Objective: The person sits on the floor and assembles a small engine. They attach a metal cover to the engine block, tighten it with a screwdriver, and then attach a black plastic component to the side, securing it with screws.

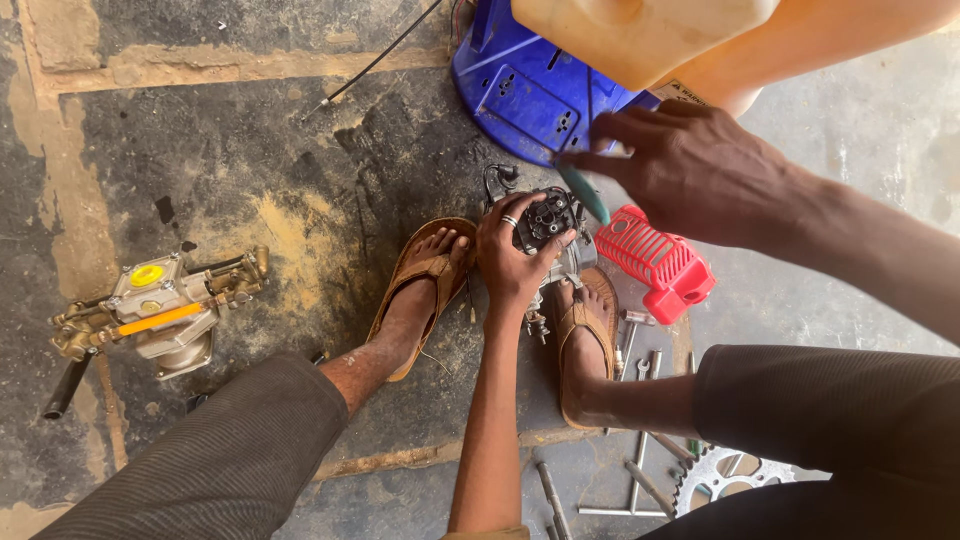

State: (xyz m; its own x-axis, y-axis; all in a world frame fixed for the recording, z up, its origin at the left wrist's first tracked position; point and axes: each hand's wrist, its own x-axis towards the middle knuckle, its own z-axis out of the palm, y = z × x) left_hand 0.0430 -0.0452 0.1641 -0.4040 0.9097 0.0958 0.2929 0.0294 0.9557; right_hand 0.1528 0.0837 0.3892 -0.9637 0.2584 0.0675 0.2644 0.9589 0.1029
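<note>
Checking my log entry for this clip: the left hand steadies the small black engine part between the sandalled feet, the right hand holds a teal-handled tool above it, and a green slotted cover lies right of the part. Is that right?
One detail is wrong: the slotted cover is red, not green, as the head view shows. The rest holds: the left hand steadies the small black engine part between the sandalled feet, and the right hand holds the teal-handled tool above it.

dark ribbed trousers, tan sandals, a finger ring.

A stained, cracked concrete floor carries everything. On it lie a brass pump unit at the left, a blue plastic casing at the top and a red ribbed cover near the middle. Loose wrenches and a toothed sprocket lie at the lower right.
</note>
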